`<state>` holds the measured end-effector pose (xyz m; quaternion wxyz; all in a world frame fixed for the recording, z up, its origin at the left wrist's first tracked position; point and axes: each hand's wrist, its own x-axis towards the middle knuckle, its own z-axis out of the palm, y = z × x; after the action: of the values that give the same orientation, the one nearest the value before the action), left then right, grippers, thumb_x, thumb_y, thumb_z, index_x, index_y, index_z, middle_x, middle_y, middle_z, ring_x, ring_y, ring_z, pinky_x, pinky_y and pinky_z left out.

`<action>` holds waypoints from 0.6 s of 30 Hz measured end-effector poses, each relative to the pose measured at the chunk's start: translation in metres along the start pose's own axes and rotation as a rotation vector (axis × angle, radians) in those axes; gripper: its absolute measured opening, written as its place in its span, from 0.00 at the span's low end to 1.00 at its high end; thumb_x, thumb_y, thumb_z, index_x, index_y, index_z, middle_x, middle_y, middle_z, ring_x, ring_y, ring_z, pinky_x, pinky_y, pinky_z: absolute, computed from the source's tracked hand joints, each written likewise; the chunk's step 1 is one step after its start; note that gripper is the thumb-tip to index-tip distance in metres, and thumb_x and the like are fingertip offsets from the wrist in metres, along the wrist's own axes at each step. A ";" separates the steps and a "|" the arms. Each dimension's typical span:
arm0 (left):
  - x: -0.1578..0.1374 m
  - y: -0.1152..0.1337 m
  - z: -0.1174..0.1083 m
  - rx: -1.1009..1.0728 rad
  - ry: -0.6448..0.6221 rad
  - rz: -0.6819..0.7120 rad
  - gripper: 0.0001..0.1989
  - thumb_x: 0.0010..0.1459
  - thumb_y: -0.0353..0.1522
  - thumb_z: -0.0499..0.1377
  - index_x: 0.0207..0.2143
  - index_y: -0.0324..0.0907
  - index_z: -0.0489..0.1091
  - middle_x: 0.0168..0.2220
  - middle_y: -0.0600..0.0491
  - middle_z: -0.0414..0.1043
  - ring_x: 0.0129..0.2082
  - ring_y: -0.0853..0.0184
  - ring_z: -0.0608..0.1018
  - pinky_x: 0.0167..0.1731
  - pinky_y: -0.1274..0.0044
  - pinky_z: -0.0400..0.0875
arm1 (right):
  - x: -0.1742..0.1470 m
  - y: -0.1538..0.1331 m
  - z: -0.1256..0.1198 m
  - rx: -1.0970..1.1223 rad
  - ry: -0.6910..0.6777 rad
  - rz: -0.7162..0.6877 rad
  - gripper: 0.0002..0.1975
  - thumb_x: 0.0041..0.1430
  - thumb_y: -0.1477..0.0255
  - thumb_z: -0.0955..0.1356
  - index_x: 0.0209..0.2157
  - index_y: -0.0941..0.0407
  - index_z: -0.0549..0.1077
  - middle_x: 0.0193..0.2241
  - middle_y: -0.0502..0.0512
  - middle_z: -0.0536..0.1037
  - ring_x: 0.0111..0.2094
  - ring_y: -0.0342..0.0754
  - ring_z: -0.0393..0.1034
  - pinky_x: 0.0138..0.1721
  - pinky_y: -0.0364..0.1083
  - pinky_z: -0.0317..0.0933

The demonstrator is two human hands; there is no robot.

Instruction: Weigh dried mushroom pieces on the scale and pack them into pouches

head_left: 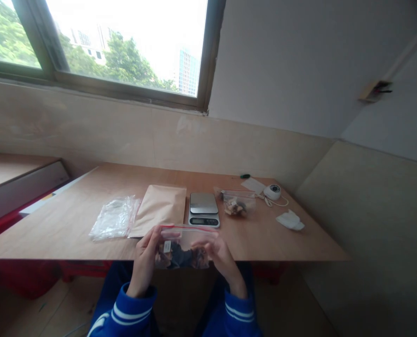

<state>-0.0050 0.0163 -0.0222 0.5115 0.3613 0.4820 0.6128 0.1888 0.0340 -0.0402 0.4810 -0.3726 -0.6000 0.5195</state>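
Observation:
Between my two hands, at the table's front edge, I hold up a clear zip bag (182, 257) with a red strip along its top. Dark pieces and a small white label show inside it. My left hand (147, 255) grips the bag's left side, and my right hand (224, 257) pinches its right side near the top. Just beyond the bag lies a digital kitchen scale (204, 210) with a metal plate. Left of the scale is a brown paper envelope (162, 208). Another filled zip bag (239, 204) rests to the scale's right.
A stack of clear plastic bags (113, 217) lies on the left of the wooden table (260, 241). At the right are a crumpled white tissue (290, 220), a white dome camera (272, 191) with its cable, and a green-handled screwdriver (245, 176). A wall stands behind.

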 end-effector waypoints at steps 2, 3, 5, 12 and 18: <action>0.002 0.000 -0.001 0.018 -0.124 0.015 0.27 0.57 0.48 0.55 0.48 0.36 0.72 0.40 0.42 0.79 0.39 0.57 0.81 0.38 0.71 0.76 | 0.000 0.003 -0.007 -0.021 0.080 0.031 0.24 0.51 0.51 0.69 0.39 0.57 0.71 0.31 0.58 0.81 0.34 0.51 0.76 0.37 0.47 0.68; 0.003 -0.001 -0.002 0.023 -0.194 0.022 0.28 0.57 0.48 0.54 0.50 0.37 0.71 0.43 0.41 0.78 0.42 0.56 0.80 0.43 0.69 0.74 | 0.000 0.006 -0.013 -0.022 0.173 0.031 0.21 0.51 0.54 0.70 0.37 0.57 0.70 0.29 0.56 0.81 0.33 0.51 0.76 0.37 0.47 0.69; 0.006 -0.002 -0.004 0.033 -0.298 0.038 0.30 0.58 0.50 0.52 0.52 0.37 0.70 0.48 0.40 0.75 0.47 0.54 0.77 0.48 0.65 0.71 | -0.003 0.011 -0.030 -0.010 0.390 0.015 0.20 0.50 0.55 0.71 0.35 0.56 0.68 0.27 0.55 0.80 0.31 0.51 0.76 0.35 0.47 0.69; 0.020 -0.007 -0.033 0.432 -0.151 0.239 0.23 0.57 0.43 0.56 0.52 0.44 0.70 0.57 0.47 0.68 0.59 0.56 0.67 0.58 0.64 0.59 | 0.000 0.032 -0.136 -0.158 0.843 0.002 0.26 0.46 0.51 0.70 0.39 0.56 0.66 0.31 0.60 0.79 0.34 0.55 0.76 0.36 0.52 0.70; 0.035 -0.020 -0.072 0.650 -0.091 0.319 0.23 0.57 0.42 0.55 0.53 0.45 0.67 0.57 0.46 0.68 0.59 0.54 0.66 0.57 0.61 0.60 | 0.022 0.048 -0.173 -0.820 1.018 0.084 0.46 0.47 0.46 0.64 0.54 0.71 0.60 0.53 0.85 0.65 0.56 0.72 0.60 0.53 0.66 0.55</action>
<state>-0.0740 0.0349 -0.0630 0.2888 0.6026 0.5660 0.4829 0.3470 0.1097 -0.0837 0.5031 -0.7483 -0.4316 0.0257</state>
